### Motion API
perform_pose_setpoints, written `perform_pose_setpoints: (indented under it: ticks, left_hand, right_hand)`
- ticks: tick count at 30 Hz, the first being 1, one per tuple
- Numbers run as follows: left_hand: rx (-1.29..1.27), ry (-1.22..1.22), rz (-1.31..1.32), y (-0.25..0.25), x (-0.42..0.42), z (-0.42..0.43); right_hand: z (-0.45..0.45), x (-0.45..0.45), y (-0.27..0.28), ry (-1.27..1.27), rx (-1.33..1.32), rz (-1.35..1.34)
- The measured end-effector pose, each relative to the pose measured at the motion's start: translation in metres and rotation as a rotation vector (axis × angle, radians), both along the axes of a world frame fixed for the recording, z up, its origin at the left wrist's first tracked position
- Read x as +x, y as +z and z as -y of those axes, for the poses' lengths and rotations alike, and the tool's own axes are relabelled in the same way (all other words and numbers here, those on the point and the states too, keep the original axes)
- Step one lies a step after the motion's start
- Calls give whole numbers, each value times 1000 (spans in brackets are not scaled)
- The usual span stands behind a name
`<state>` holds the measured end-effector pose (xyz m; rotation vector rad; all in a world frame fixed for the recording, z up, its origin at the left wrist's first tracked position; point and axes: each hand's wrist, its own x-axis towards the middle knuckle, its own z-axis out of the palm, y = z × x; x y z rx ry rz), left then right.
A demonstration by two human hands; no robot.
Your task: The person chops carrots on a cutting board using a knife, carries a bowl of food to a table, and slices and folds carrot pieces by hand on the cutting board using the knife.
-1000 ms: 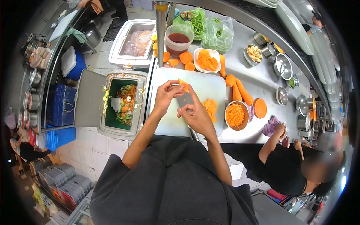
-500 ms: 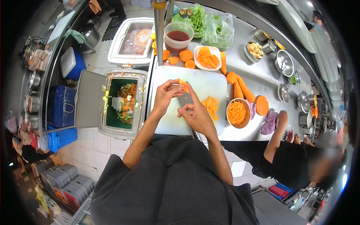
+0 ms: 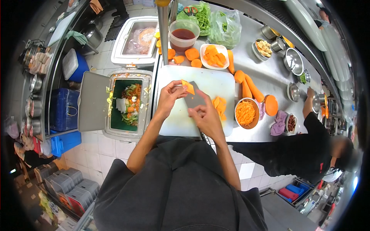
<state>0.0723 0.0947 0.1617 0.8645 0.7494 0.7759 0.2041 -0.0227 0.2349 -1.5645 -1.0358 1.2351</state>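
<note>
My left hand [image 3: 168, 99] pinches a thin, pointed carrot slice [image 3: 187, 87] above the white cutting board [image 3: 173, 75]. Close by on the right is my right hand [image 3: 206, 117], slightly blurred, its index finger and thumb apart and nothing visible between them. A knife [image 3: 192, 98] lies flat on the board beneath both hands, its blade partly covered by my right hand. A pile of carrot slices [image 3: 219, 106] rests at the board's right side, partly behind that hand. Just past the board's edge stands a bowl of shredded carrot [image 3: 245, 112].
Left of the board is an open bin [image 3: 110, 131] holding scraps. Behind it are a tub of dark red liquid [image 3: 182, 35], a dish of carrot pieces [image 3: 214, 57] and bagged greens [image 3: 225, 32]. Whole carrots [image 3: 252, 88] and a purple cloth [image 3: 278, 124] lie rightward. A co-worker [image 3: 308, 154] reaches across.
My right index finger has drawn back from the carrot slice, which my left hand still holds. The co-worker's arm has moved away from the purple cloth, exposing a small dish beside it.
</note>
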Motion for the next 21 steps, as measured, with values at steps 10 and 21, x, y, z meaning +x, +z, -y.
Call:
perform_pose_setpoints:
  ticks: [10, 21]
  left_hand:
    - [378, 5, -380, -99, -32, 14]
    - [95, 34, -325, -98, -42, 27]
  right_hand:
    - [63, 11, -130, -55, -142, 734]
    - [54, 9, -94, -203, -48, 801]
